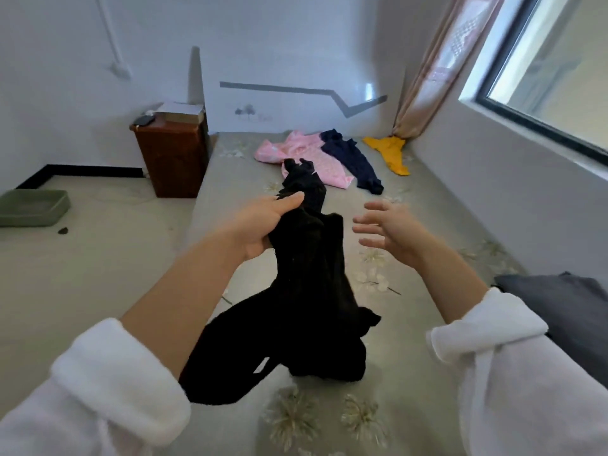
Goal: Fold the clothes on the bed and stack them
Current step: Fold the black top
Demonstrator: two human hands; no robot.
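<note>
Our left hand holds the black garment up high, fingers curled tight round its bunched top, so the soft, limp knit hangs long and its crumpled lower end reaches the near bed. Our right hand hovers just right of it, fingers spread and empty, likely ready to catch an edge. Far off, the pink garment, navy garment and yellow garment lie rumpled, unfolded.
</note>
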